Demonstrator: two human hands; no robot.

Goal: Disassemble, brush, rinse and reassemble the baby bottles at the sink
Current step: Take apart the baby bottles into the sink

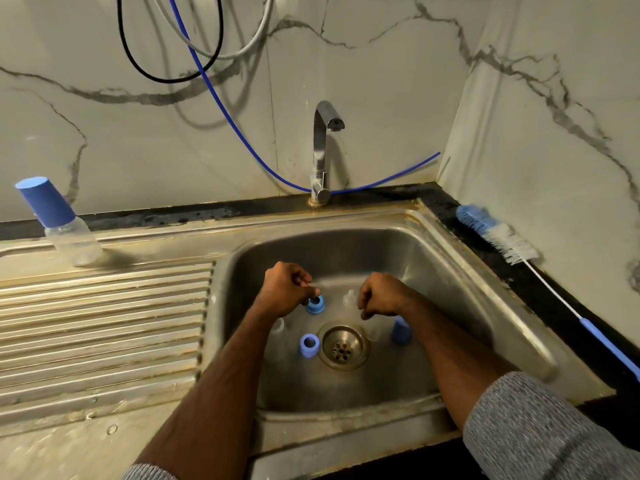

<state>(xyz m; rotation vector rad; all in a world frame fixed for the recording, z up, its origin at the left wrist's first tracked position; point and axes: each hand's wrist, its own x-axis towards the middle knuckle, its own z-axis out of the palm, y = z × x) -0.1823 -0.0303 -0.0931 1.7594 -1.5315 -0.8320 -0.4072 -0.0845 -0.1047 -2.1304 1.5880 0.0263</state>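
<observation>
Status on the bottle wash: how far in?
Done: parts lie apart in the sink, two blue rings and a blue cap. In hand: left hand at a ring, grip unclear. Left: brush untouched, tap dry, capped bottle unopened.

Dim, warm light from above; cables (166, 39) cast soft wall shadows, frame edges bow, lower right sleeve (554, 431) blurs.

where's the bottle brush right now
In the head view the bottle brush lies on the dark counter right of the sink, bristles toward the back wall.
</observation>
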